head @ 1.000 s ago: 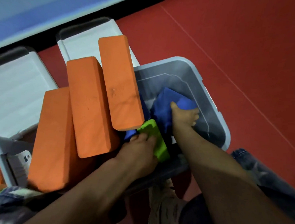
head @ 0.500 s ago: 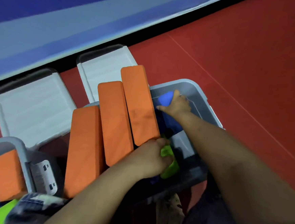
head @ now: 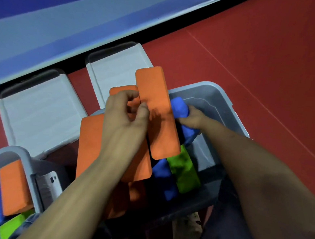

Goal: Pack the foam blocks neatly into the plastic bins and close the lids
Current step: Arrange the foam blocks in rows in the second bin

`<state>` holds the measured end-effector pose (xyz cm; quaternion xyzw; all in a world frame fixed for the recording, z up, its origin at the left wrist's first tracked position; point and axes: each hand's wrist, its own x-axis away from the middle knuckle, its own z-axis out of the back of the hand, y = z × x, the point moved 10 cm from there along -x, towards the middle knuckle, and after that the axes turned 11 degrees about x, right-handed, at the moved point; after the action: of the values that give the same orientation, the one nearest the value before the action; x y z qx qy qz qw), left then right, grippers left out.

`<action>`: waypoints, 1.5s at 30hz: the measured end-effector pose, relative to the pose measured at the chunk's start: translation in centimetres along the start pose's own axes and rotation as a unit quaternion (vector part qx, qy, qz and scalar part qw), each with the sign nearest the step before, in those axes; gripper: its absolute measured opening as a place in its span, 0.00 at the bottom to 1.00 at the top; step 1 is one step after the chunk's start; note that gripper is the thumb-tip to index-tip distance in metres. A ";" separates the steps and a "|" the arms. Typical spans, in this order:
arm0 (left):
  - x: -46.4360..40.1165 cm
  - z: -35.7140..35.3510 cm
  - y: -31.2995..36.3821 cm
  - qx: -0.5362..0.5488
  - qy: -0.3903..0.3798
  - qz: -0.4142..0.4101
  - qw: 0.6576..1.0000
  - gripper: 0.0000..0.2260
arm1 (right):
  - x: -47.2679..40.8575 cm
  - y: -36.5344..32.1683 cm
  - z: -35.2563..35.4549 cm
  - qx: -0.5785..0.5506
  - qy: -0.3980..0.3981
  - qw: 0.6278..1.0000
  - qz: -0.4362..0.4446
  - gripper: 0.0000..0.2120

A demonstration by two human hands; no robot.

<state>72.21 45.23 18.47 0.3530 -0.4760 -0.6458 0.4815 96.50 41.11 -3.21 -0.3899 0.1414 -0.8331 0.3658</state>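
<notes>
Orange foam blocks stand on end in a grey plastic bin (head: 228,100), with both hands working among them.

Three long orange blocks lean side by side in the bin's left half, long axes running from the near wall up and away, tops tilted toward the far left; the tallest block (head: 156,111) sticks well above the rim. The left hand (head: 126,117) has its fingers curled round the top of the middle block (head: 140,165), thumb against the tallest one. The right hand (head: 192,118) grips a blue block (head: 179,107) at the bin's far side. A green block (head: 184,172) and another blue block (head: 163,182) lie lower in the bin, lengthwise front to back. A second bin (head: 23,156) at near left holds orange, blue and green blocks. Two pale lids (head: 40,114) lie on the red floor (head: 262,52) behind the bins.
</notes>
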 end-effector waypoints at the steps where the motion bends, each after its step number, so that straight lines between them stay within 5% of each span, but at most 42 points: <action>1: -0.1 0.3 -0.1 -0.045 0.008 -0.018 0.999 0.13 | -0.2 0.3 0.0 0.004 0.009 1.000 -0.007 0.32; 6: -0.4 0.0 -3.5 -0.187 -0.055 0.060 0.979 0.29 | 0.7 0.6 -0.2 0.014 0.027 0.999 -0.017 0.33; 9: 0.2 -0.6 -5.5 -0.291 -0.114 0.129 0.941 0.31 | 1.4 -0.2 -2.0 -0.091 0.026 0.996 0.001 0.03; 12: 0.7 -1.2 -6.1 -0.356 -0.149 0.136 0.912 0.31 | 0.7 0.7 -3.5 -0.230 0.043 0.970 -0.065 0.15; 16: 0.9 -1.0 -7.0 -0.396 -0.167 0.136 0.893 0.32 | -0.9 2.4 -4.7 -0.136 0.018 0.988 -0.077 0.08; 18: 1.0 -1.0 -7.2 -0.415 -0.173 0.129 0.884 0.32 | -0.6 3.5 -5.4 -0.084 -0.023 0.992 -0.096 0.43; 19: 0.9 -1.0 -7.2 -0.419 -0.174 0.126 0.882 0.32 | -0.4 3.7 -5.3 -0.024 -0.035 0.993 -0.111 0.51; 21: 0.7 -0.8 -7.2 -0.419 -0.176 0.127 0.881 0.31 | 0.9 2.0 -2.5 0.019 0.012 0.991 -0.130 0.48; 25: 0.7 -0.8 -7.1 -0.413 -0.189 0.126 0.882 0.32 | 3.3 -5.1 6.5 -0.164 0.168 0.970 -0.060 0.35; 28: 1.1 -1.0 -7.2 -0.410 -0.203 0.120 0.881 0.34 | 6.2 -12.7 8.3 -0.196 0.130 0.970 0.057 0.40; 31: 1.7 -1.1 -7.2 -0.416 -0.218 0.098 0.877 0.36 | 9.0 -17.6 5.9 -0.059 0.091 0.985 0.132 0.45; 35: 2.7 -1.0 -7.7 -0.427 -0.227 0.075 0.872 0.37 | 10.6 -15.9 2.1 0.128 0.103 0.979 0.120 0.43; 42: 3.4 -1.6 -6.9 -0.431 -0.208 0.076 0.874 0.38 | 14.8 -12.5 5.8 0.022 0.239 0.970 0.043 0.42; 45: 2.5 -1.3 -5.3 -0.389 -0.163 0.043 0.906 0.36 | 17.8 -12.4 8.5 -0.071 0.285 0.954 0.052 0.46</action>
<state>71.18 42.91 13.00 0.0064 -0.2736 -0.8068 0.5237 89.13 37.30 18.51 -0.1529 0.3188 -0.8773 0.3246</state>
